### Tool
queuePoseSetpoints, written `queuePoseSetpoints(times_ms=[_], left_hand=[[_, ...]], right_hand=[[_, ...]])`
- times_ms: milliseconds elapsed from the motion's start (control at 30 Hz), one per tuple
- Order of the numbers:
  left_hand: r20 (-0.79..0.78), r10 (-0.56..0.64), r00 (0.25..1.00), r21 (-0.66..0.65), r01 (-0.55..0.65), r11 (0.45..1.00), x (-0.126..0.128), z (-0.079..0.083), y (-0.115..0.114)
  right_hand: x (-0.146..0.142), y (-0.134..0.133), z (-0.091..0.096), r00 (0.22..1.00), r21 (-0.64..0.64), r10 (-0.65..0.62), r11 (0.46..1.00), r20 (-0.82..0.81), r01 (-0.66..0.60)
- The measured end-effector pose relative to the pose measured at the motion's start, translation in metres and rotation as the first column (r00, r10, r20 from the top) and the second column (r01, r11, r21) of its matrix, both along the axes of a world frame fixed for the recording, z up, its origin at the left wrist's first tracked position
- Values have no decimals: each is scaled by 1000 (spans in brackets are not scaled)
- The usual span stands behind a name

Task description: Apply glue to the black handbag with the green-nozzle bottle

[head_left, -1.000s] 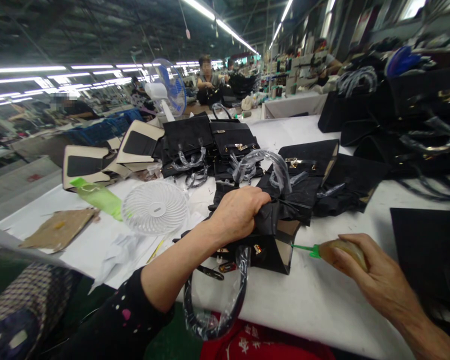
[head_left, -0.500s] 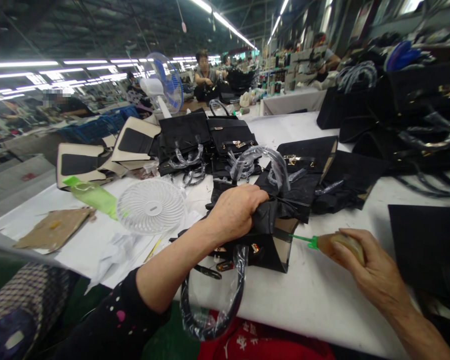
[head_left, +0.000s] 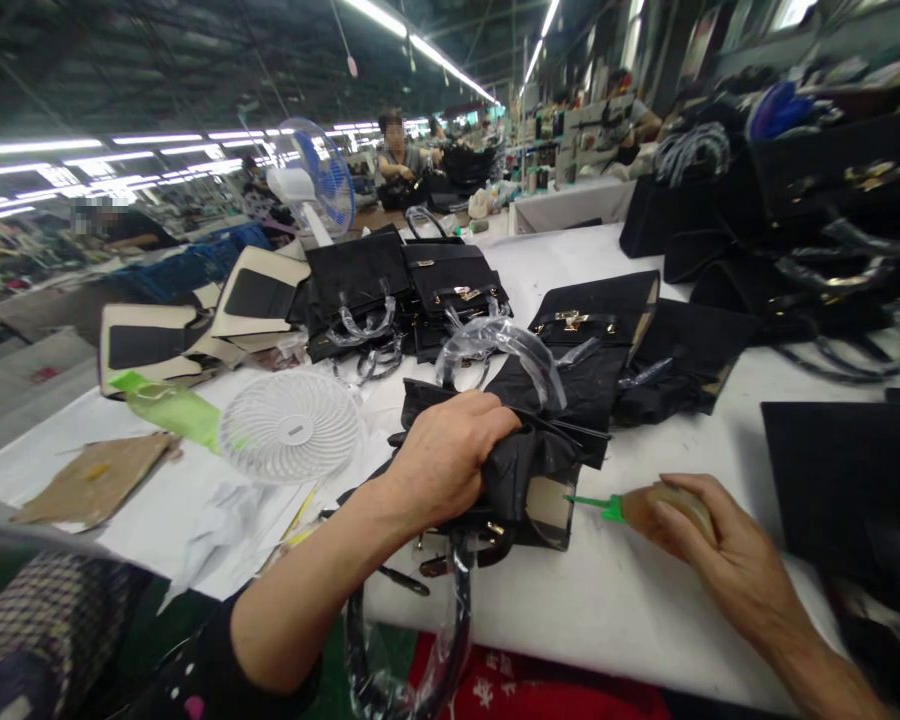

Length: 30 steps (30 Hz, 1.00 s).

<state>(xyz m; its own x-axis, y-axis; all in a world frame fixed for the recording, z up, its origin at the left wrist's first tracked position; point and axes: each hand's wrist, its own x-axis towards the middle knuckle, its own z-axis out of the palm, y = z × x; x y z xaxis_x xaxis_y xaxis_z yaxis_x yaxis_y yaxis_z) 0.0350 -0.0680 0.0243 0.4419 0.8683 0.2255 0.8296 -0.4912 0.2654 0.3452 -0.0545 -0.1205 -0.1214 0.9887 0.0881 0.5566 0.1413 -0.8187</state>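
Note:
My left hand (head_left: 450, 455) is closed over the top of a black handbag (head_left: 540, 470) that lies on the white table (head_left: 615, 590). It presses the bag's folded flap down. A plastic-wrapped handle (head_left: 450, 620) of that bag hangs over the table's near edge. My right hand (head_left: 720, 560) grips a small squeeze bottle (head_left: 660, 510) with a green nozzle. The nozzle tip points at the bag's beige side edge (head_left: 551, 500) and almost touches it.
A white round fan (head_left: 291, 425) lies left of the bag, beside a green plastic bag (head_left: 166, 405) and brown card (head_left: 94, 478). More black handbags (head_left: 412, 280) crowd the middle and right of the table. A black panel (head_left: 840, 480) lies at right. Other people work at far tables.
The bag has turned slightly under my left hand and its handle now hangs further over the edge. My right hand has kept the bottle's nozzle at the bag's side edge.

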Motion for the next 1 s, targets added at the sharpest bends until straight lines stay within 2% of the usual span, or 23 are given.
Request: queuePoseSetpoints(times_ms=[33,167,300,433,567,700,867,1000], left_hand=[[6,1,1000,-5,-1,1000,0,0,-2],[33,4,999,3,-5,1000,0,0,-8],[66,-7,998,23,5,1000,-1,0,-14],[98,-25,995,34,22,999,-1,0,-21],[74,-5,997,25,4,1000,0,2,-30],[65,-16,998,56,12,998,1,6,-39],[41,-22,999,102,17,995,1,7,-43],[37,-23,999,117,18,993,1,8,-43]], right_hand=[[1,0,-1,1000,0,-3,1000,3,3],[5,1,-4,997,-130,83,988,-5,-82],[5,1,-5,1000,-57,1,998,14,0],[6,-2,-3,995,-155,101,983,-6,-100],[6,-6,1,1000,-81,16,997,8,-16],[6,-9,3,995,-137,102,985,-10,-102],[4,-10,1,1000,34,30,999,-2,-30],[5,-11,2,987,6,163,987,13,-163]])
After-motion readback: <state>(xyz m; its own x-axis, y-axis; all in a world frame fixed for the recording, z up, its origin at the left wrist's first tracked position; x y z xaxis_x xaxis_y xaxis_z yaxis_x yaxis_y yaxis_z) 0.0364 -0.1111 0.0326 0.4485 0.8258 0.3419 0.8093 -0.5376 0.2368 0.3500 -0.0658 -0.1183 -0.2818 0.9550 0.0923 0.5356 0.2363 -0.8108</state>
